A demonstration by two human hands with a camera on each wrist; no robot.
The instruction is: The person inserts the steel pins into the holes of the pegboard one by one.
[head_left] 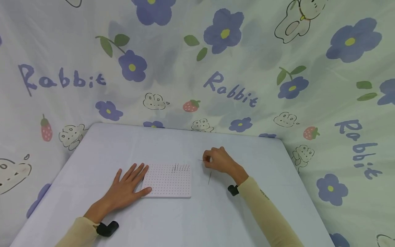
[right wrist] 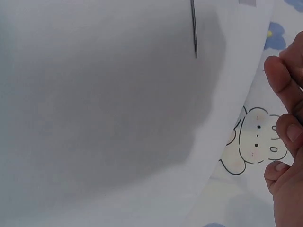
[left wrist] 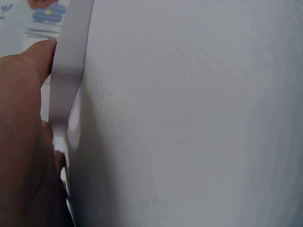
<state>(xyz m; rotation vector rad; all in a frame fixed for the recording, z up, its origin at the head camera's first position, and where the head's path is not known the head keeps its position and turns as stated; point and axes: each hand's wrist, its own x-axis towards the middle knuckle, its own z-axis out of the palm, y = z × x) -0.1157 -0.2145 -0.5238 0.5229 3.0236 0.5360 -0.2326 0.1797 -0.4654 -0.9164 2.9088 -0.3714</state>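
A white pegboard [head_left: 166, 185] with rows of small holes lies flat on the table. Several thin metal pins [head_left: 182, 168] stand along its far right part. My left hand [head_left: 124, 190] is spread at the board's left side, thumb on the near left corner; in the left wrist view the thumb touches the board's edge [left wrist: 71, 52]. To the right of the board, just above the table, my right hand [head_left: 219, 160] pinches a thin metal pin [head_left: 200, 160] between thumb and finger, its tip poking out leftward. Below that hand, another metal pin [head_left: 210, 177] lies on the table; the right wrist view shows this pin [right wrist: 194, 30] too.
A white cloth covers the table [head_left: 172, 223]. Behind it hangs a printed curtain [head_left: 172, 68] with flowers and rabbits. Black wrist cameras sit at the left cuff [head_left: 107, 228] and right cuff [head_left: 233, 190].
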